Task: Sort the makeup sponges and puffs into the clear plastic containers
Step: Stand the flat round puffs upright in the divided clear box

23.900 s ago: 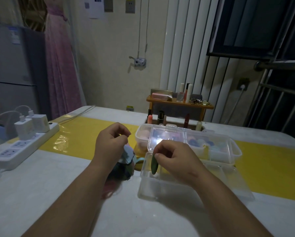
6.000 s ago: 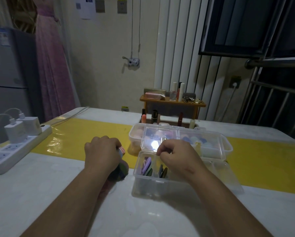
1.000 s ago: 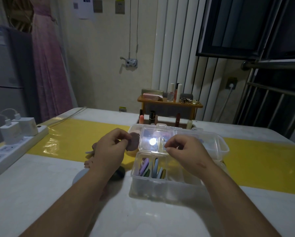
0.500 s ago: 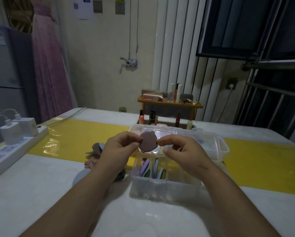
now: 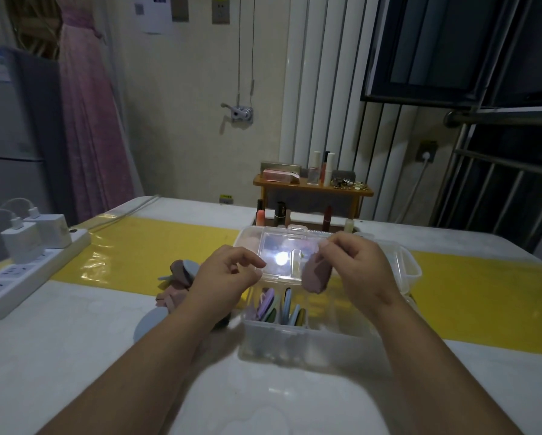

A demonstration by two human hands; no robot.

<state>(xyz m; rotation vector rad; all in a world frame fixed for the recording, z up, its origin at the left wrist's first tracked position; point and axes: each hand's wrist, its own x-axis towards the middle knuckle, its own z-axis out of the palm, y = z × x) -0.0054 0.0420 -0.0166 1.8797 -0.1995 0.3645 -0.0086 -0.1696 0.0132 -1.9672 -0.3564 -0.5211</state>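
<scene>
My right hand [image 5: 354, 271] pinches a mauve flat puff [image 5: 316, 274] and holds it above the near clear container [image 5: 294, 337]. Several flat puffs [image 5: 279, 309] in purple, green and blue stand on edge in that container's left compartment. Behind it a second clear container [image 5: 409, 271] with a closed lid holds pink and blue sponges. My left hand [image 5: 225, 277] hovers just left of the containers with loosely curled fingers and nothing in it. A small pile of loose puffs [image 5: 178, 277] lies on the table under and left of that hand.
A white power strip [image 5: 18, 271] with two chargers lies at the table's left edge. Lipsticks and bottles [image 5: 279, 213] stand behind the containers, with a small wooden shelf [image 5: 313, 189] beyond. A yellow strip [image 5: 483, 296] crosses the white table [image 5: 75, 356].
The mauve puff has passed from my left hand to my right, which now holds it alone over the near container. My left hand has let go and drawn back slightly.
</scene>
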